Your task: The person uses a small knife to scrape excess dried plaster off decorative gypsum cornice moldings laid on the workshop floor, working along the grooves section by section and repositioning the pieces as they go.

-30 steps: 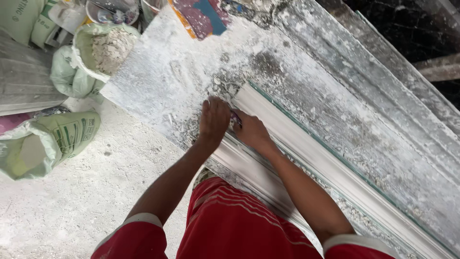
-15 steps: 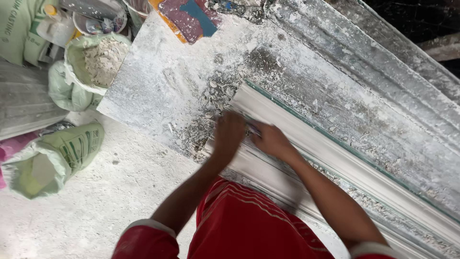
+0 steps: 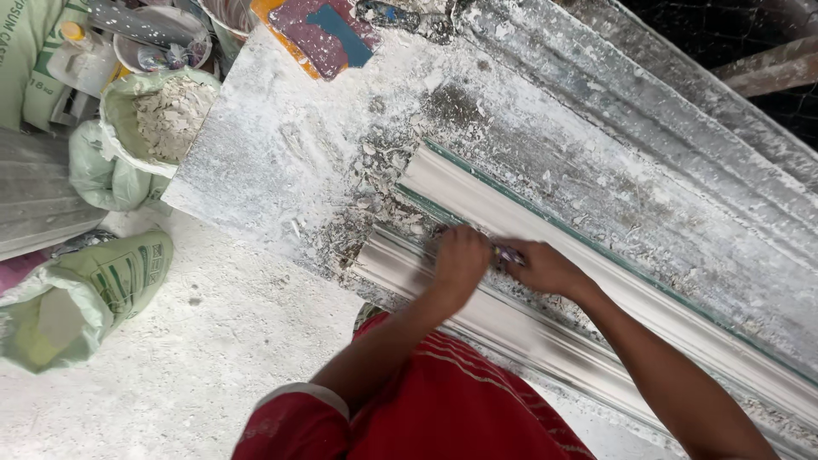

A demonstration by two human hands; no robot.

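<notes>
Scraping along the white plaster moulding [image 3: 596, 281], both hands meet at one spot on its near profile. Only the head view is given. Left hand [image 3: 460, 260] is curled, fingers together, pressing down on the moulding. Right hand [image 3: 541, 266] has fingers clamped on a small tool [image 3: 509, 254]; only a purplish bit shows between the hands, so its kind and its working end cannot be told.

The moulding lies lengthwise on a long dusty workbench [image 3: 281, 162], running from centre toward lower right, with a thin green edge along its far side.

Doing it well, as a judgement: keep the tool low and follow the groove line, use light, even pressure so the plaster edge does not chip, and let the left hand steady the piece close to the tool without covering the cut.

Around: loose plaster chips [image 3: 375, 204] heaped just beyond the moulding's end, likely to get under the hands. An open sack of plaster rubble [image 3: 166, 115] at the bench's left end, a green bag [image 3: 85, 294] on the floor, a bowl [image 3: 158, 38] and a painted board [image 3: 319, 30] at the top. A ribbed form [image 3: 682, 111] runs along the far side, well apart. Nothing blocks the stroke toward lower right.
</notes>
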